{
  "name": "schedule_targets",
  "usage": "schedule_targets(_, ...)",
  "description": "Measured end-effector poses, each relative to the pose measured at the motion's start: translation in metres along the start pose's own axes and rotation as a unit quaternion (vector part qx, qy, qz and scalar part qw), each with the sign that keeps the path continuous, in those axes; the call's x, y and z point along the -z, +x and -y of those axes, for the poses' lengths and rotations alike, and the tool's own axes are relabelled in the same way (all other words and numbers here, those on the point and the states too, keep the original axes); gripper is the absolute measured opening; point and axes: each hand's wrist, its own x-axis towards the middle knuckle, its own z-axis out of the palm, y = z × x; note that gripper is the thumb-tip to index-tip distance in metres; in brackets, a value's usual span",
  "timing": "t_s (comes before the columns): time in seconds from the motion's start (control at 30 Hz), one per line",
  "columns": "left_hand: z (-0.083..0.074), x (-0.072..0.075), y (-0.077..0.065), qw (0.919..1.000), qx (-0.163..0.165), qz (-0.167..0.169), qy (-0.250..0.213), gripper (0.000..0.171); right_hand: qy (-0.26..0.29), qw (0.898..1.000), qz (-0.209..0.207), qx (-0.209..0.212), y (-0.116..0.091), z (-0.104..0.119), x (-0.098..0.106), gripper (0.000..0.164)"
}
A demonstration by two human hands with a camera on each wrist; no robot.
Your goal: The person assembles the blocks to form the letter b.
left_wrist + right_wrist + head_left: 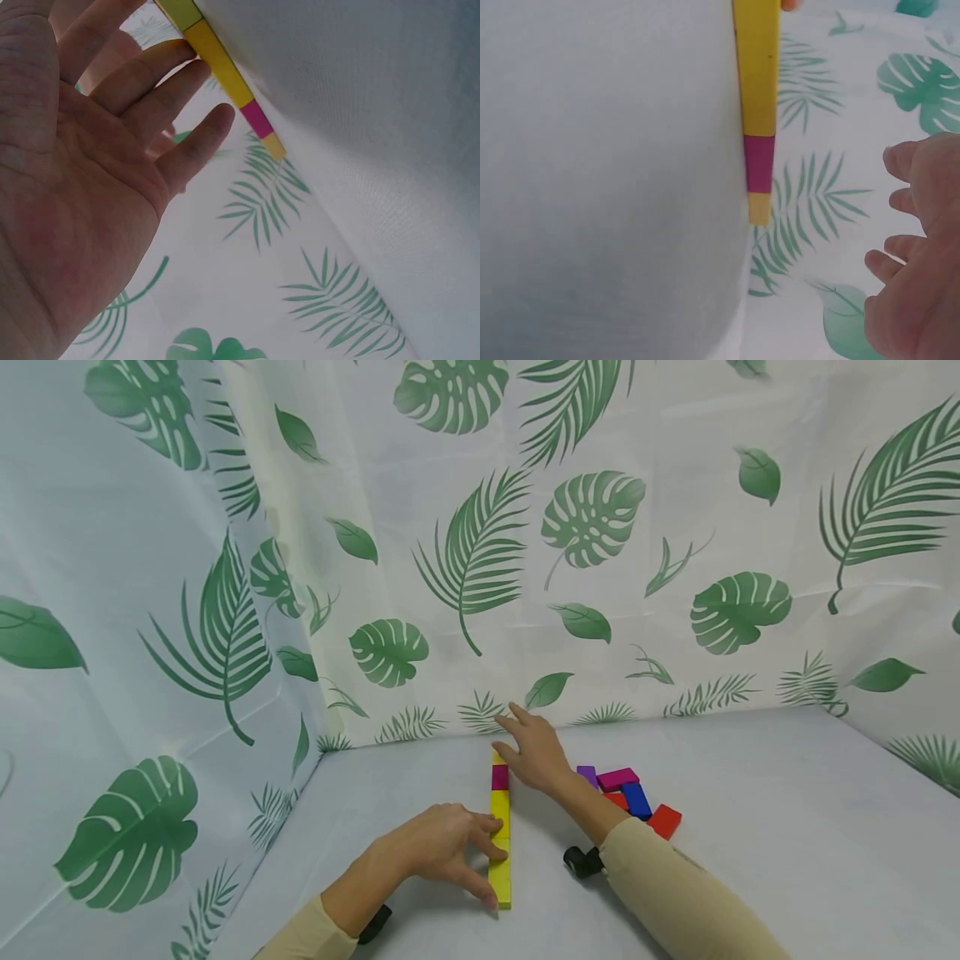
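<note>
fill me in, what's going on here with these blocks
A person has both hands at a straight row of blocks on a pale surface. The row is mostly yellow, with one magenta block near its far end. The left hand has its fingertips at the nearer yellow blocks; the right hand is by the far end, fingers extended, with nothing visibly gripped. Off to the right, purple, magenta, red and blue loose blocks lie in a cluster, partly hidden by the right arm.
</note>
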Motion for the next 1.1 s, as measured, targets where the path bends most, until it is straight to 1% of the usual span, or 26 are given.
schedule_targets(0.13, -0.001, 0.000, 0.001, 1.0000, 0.003, 0.000, -0.002, 0.059, 0.007, 1.000, -0.012, 0.003, -0.004, -0.001, 0.004, 0.052)
schedule_targets(0.3, -0.001, 0.000, 0.001, 1.0000, -0.002, -0.002, 0.002, 0.060, 0.011, 1.000, -0.017, 0.000, -0.007, -0.002, 0.005, 0.053)
schedule_targets(0.57, -0.001, 0.001, 0.000, 1.0000, 0.003, -0.001, -0.005, 0.060, 0.030, 1.000, -0.005, 0.005, -0.012, -0.001, 0.012, 0.050)
schedule_targets(0.8, 0.000, -0.001, 0.001, 1.0000, 0.006, -0.002, -0.004, 0.060, 0.046, 0.999, 0.002, 0.016, -0.019, -0.001, 0.025, 0.049)
schedule_targets(0.93, -0.002, 0.001, 0.000, 1.0000, 0.002, -0.002, 0.003, 0.061, 0.047, 0.999, 0.004, 0.027, -0.023, -0.005, 0.032, 0.049)
schedule_targets(1.1, -0.003, 0.002, -0.001, 1.0000, 0.007, 0.002, 0.005, 0.061, 0.048, 0.998, 0.011, 0.035, -0.028, -0.014, 0.040, 0.050)
